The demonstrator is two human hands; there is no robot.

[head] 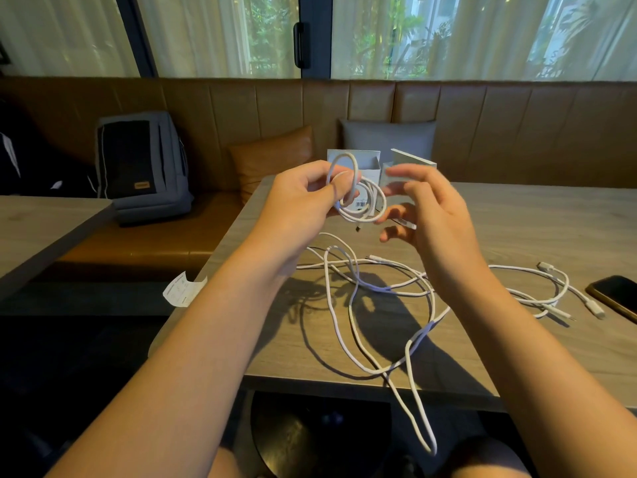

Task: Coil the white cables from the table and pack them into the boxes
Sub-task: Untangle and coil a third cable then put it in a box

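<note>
1. The coiled white cable (362,198) is held up above the counter (517,219), in front of the two boxes, its loops stacked into a rough ring with one loop standing higher than the rest.
2. The left hand (303,198) grips the coil: the thumb presses across the loops on the near side while the curled fingers (344,182) wrap behind them, so the coil hangs out to the right of that fist.
3. The right hand (424,208) is just beside the coil with its fingers spread and loosely bent; the fingertips are near the coil's right edge, but motion blur hides whether they touch it.
4. A small white label with a barcode (361,203) hangs on the coil; its print is too small to read.
5. Behind the hands stand two pale grey boxes: the left box (370,163) is open at the top, and the right box (410,162) stands just beside it.
6. Below the hands, loose white cables (379,305) lie tangled on the counter, one loop hanging over the near edge, with connector ends lying to the right.
7. A dark phone (617,294) lies at the counter's right edge.
8. A paper slip (182,291) overhangs the left edge; its writing is illegible.
9. A grey backpack (144,167) sits on the brown bench (241,108), its small tan patch unreadable.
</note>
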